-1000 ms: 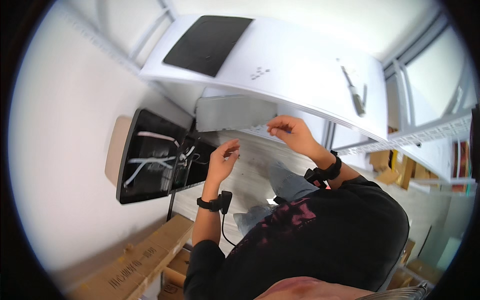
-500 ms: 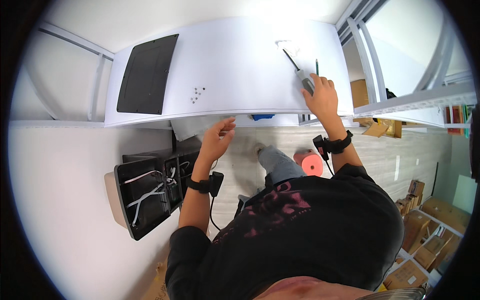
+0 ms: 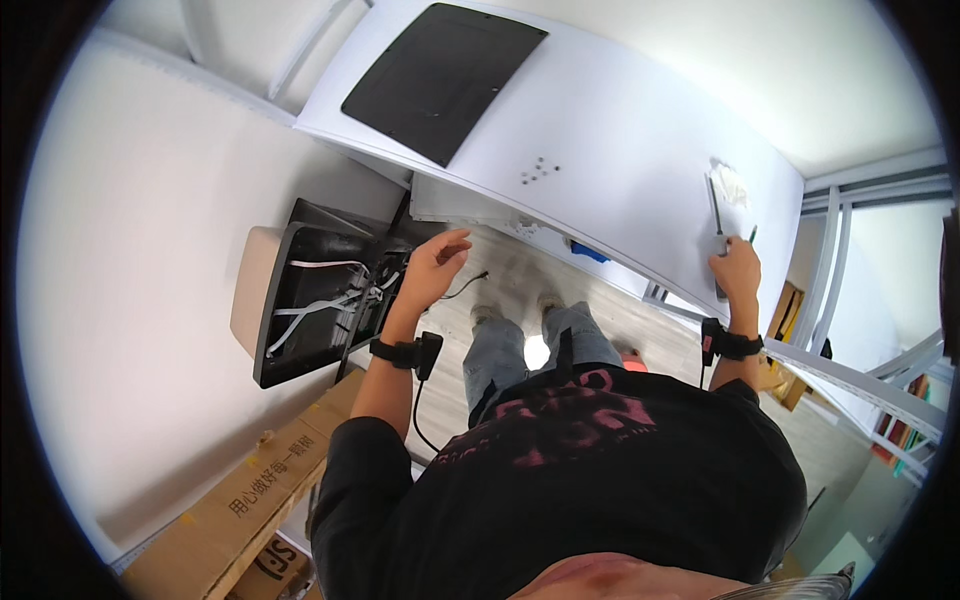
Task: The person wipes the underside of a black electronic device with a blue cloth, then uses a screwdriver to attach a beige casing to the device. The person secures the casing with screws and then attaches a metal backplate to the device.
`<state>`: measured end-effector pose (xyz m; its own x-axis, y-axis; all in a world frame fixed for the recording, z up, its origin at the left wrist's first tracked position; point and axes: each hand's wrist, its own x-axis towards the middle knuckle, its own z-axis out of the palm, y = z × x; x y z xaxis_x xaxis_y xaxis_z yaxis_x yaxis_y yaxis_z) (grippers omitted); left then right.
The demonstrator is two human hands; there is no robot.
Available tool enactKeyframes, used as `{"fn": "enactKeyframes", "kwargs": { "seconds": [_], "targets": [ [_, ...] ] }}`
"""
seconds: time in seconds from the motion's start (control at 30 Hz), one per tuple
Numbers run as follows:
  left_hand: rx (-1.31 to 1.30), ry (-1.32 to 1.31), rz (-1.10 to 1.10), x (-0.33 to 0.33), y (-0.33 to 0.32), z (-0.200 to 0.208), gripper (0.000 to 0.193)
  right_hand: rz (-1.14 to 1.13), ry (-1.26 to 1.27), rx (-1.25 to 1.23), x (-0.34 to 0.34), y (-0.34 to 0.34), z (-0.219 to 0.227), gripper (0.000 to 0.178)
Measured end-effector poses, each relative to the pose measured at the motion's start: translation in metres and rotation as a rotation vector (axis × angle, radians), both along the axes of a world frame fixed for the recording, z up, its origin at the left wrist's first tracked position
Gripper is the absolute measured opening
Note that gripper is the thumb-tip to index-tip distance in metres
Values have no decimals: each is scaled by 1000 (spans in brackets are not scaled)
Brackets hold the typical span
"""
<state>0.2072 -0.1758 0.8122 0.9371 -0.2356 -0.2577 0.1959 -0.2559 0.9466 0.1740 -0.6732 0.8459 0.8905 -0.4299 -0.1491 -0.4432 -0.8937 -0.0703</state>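
My right hand [image 3: 738,272] is on the white table, its fingers closed over the grey handle of a screwdriver [image 3: 715,205]. The long dark shaft of the tool points away from me, its tip beside a crumpled white tissue [image 3: 734,184]. Just past the fingers shows a thin dark green stick [image 3: 753,234], partly covered. My left hand [image 3: 434,268] hangs in the air in front of the table's near edge, holding nothing, fingers loosely bent and apart. Several small screws [image 3: 540,171] lie on the table between the hands.
A black flat panel [image 3: 445,80] lies on the far left of the table [image 3: 620,140]. To my left stands an opened black casing [image 3: 330,300] with white cables inside. Cardboard boxes [image 3: 250,490] sit at lower left. A metal frame [image 3: 860,385] stands on the right.
The view has turned toward the left, so the table now slants. My right hand has closed over the screwdriver's handle, and the shaft points more directly away. My left hand stays empty.
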Motion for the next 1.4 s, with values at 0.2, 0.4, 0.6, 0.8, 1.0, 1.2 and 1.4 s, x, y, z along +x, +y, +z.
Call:
{"fn": "enactKeyframes", "kwargs": {
  "seconds": [0.2, 0.4, 0.6, 0.8, 1.0, 1.2, 1.4],
  "targets": [
    [-73, -53, 62, 25, 64, -7, 35, -108, -306, 449, 22, 30, 39, 27],
    [-179, -5, 198, 67, 72, 6, 33, 11, -306, 961, 134, 134, 76, 18],
    [-210, 33, 335, 89, 58, 1, 38, 308, -309, 674, 291, 191, 68, 33],
    [-165, 102, 530, 113, 37, -3, 46, 618, -277, 328, 414, 209, 21, 54],
    [-159, 178, 583, 133, 22, -1, 47, 541, -13, 564, 436, 225, 12, 57],
    [-128, 198, 628, 150, 15, -3, 30, 451, -6, 707, 451, 215, -9, 58],
    [-103, 217, 635, 148, 24, 3, 19, 507, -120, 668, 425, 218, 12, 56]
  ]
}}
